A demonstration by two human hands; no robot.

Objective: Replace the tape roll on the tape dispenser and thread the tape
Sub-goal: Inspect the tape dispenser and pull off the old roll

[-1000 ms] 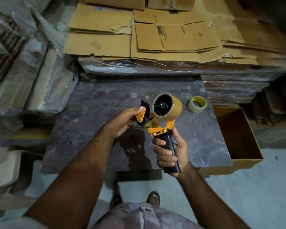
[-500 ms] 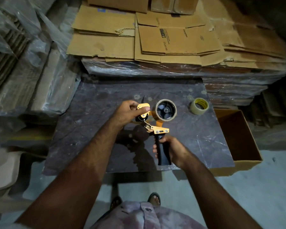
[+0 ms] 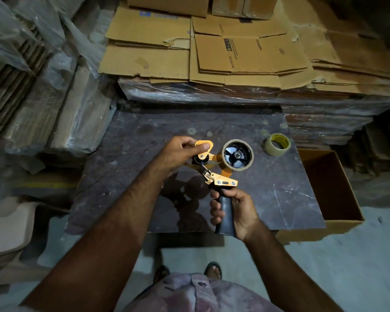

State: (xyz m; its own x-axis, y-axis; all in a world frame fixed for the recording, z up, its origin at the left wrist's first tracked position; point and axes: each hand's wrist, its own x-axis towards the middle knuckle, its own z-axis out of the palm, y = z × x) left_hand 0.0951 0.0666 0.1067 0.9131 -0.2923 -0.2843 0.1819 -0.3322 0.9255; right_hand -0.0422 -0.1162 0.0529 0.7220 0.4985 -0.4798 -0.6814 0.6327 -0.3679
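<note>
An orange tape dispenser (image 3: 223,180) with a black handle is held over the dark table (image 3: 133,176). My right hand (image 3: 236,209) grips the handle from the right. My left hand (image 3: 178,152) pinches the orange front plate and black roller at the dispenser's head. A brown tape roll (image 3: 248,164) sits on the dispenser's black hub. A second, clear tape roll (image 3: 277,145) with a yellow core lies on the table at the far right.
An open cardboard box (image 3: 333,194) stands at the table's right edge. Flattened cartons (image 3: 234,57) are stacked behind the table, plastic-wrapped bundles (image 3: 61,104) to the left. My feet show below on the grey floor (image 3: 324,266).
The dispenser has dropped lower and tilted away from me, its hub now facing up. My left hand has shifted its grip onto the front plate; my right hand stays on the handle.
</note>
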